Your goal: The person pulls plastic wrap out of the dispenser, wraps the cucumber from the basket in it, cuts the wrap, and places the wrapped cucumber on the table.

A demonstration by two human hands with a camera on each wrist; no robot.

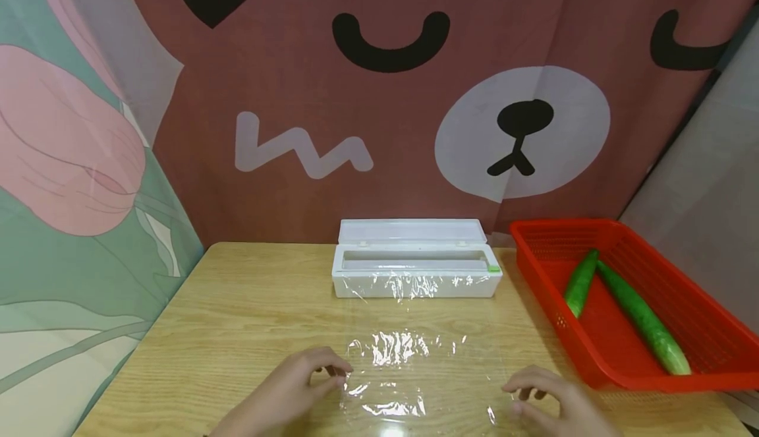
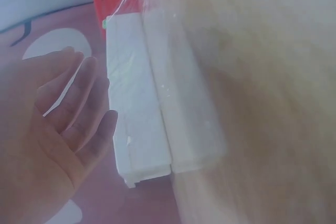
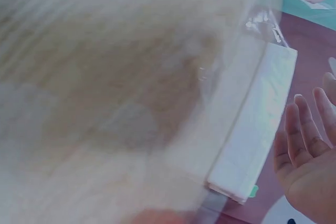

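Note:
A sheet of clear plastic wrap (image 1: 397, 348) stretches from the white dispenser box (image 1: 415, 285) toward me over the table, glinting with creases. My left hand (image 1: 290, 384) is at its left edge, thumb and index finger bent together to pinch the film. At the right edge, my right hand (image 1: 554, 401) has thumb and index finger bent at the film in a similar way; the exact contact is hard to see. Both wrist views show the other fingers of the left hand (image 2: 58, 114) and right hand (image 3: 310, 156) loosely extended beside the box.
The box's lid (image 1: 412, 231) stands raised at the back, with a green piece (image 1: 493, 269) at the box's right end. A red basket (image 1: 584, 351) to the right holds two cucumbers (image 1: 643, 318). Behind the wooden table (image 1: 237, 305) hangs a curtain (image 1: 284, 81) with a bear print.

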